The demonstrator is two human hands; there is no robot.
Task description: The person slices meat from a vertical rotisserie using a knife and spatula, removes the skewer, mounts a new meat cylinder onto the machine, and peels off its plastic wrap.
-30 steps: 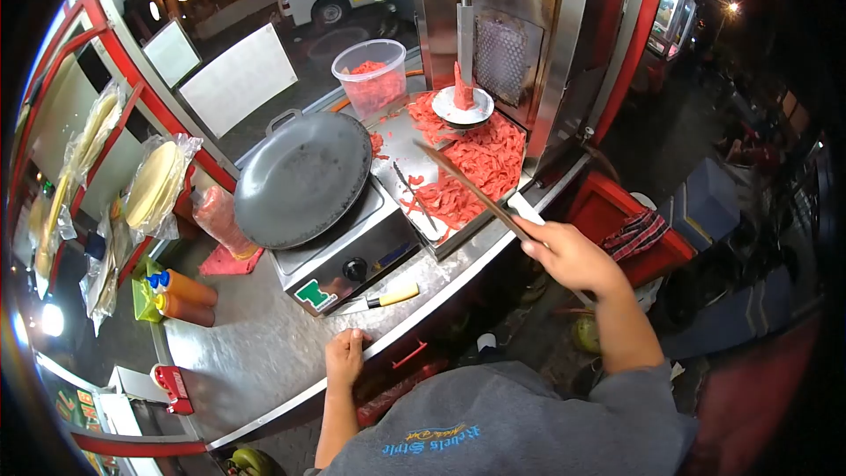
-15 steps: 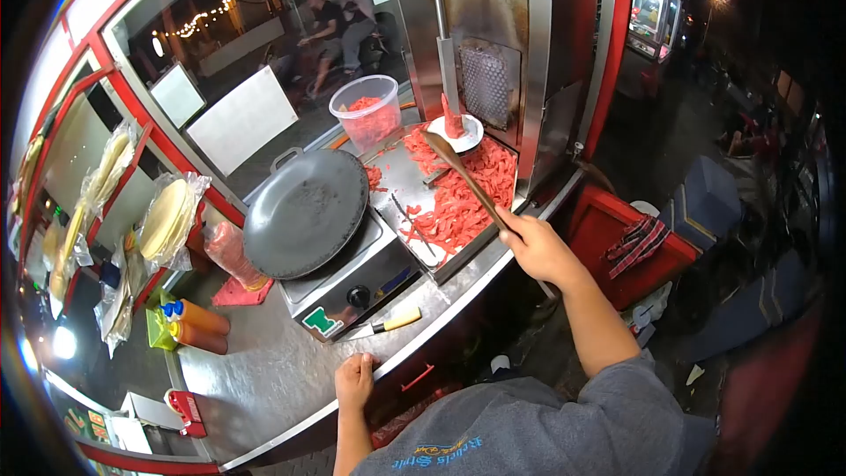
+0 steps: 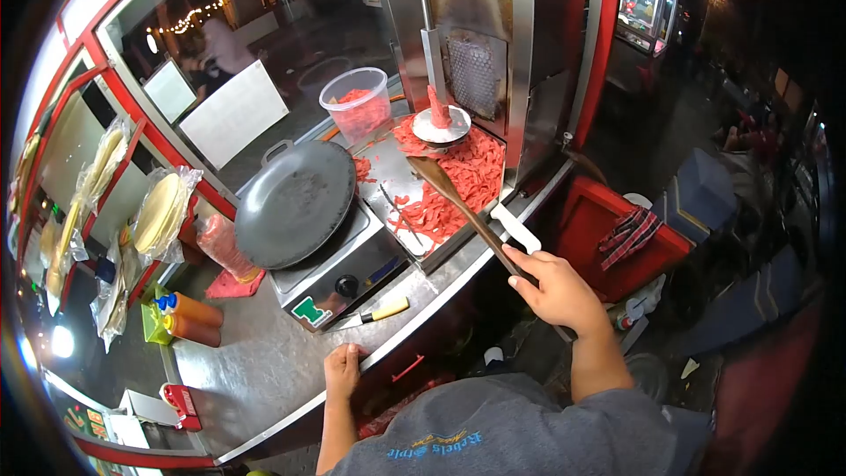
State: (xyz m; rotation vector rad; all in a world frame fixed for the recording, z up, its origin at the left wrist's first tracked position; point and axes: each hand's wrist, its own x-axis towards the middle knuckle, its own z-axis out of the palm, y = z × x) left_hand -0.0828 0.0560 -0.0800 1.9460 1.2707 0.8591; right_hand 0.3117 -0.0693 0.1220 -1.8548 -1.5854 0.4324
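A wooden spatula (image 3: 458, 204) is in my right hand (image 3: 564, 289), which is closed around its handle. The blade points over shredded reddish meat (image 3: 445, 214) on a metal tray (image 3: 398, 178). Just beyond the hand, a white handle (image 3: 516, 227) sticks out at the tray's front corner. My left hand (image 3: 342, 368) rests closed on the front edge of the metal counter (image 3: 247, 370). Close to it lies a knife (image 3: 379, 312) with a pale yellow handle. Reddish meat (image 3: 439, 111) stands on a round plate (image 3: 430, 130) at the base of the vertical spit (image 3: 430, 44).
A black pan (image 3: 295, 207) sits on a gas stove (image 3: 330, 286). Behind it is a clear tub (image 3: 357, 110) of meat. Sauce bottles (image 3: 196, 322), bagged flatbreads (image 3: 160, 216) and a red stapler-like item (image 3: 182, 405) are at left. A red bin (image 3: 586, 238) stands at right.
My right hand has moved right and nearer me with the spatula, drawing its blade back. The white handle has come into view. My left hand stays at the counter edge.
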